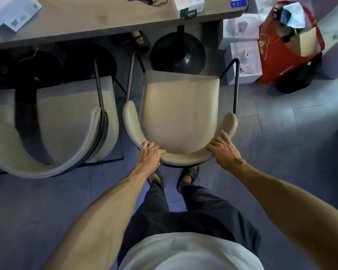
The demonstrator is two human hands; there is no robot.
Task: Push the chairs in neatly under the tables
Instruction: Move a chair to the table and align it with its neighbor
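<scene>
The chair in hand (179, 112) stood squarely ahead of me, its curved backrest nearest and its seat running forward toward the worktop (98, 18), and I judged it only partly dealt with: the whole seat was in plain sight, its front edge lying short of the worktop's edge, so the push home was yet to be made. My left hand (150, 152) lay on the left bend of the backrest with the fingers curled over its top, and my right hand (222, 148) lay on the right bend with the fingers spread flat along the pad; both grips were closed onto the backrest rather than hanging free, though how firmly the right one held I could not tell. Beyond my hands, past the seat's front, the round black base (178, 52) of the worktop's pedestal sat on the floor, and I reckoned the chair's front legs would have to pass to either side of it. To the left of my left hand a second chair (53, 125) stood alongside, its seat also showing, at about the same depth, so it looked to need pushing in too. Off to the right of my right hand, well apart, white boxes (244, 63) and a red bag (291, 41) crowded the floor by the worktop's end.
</scene>
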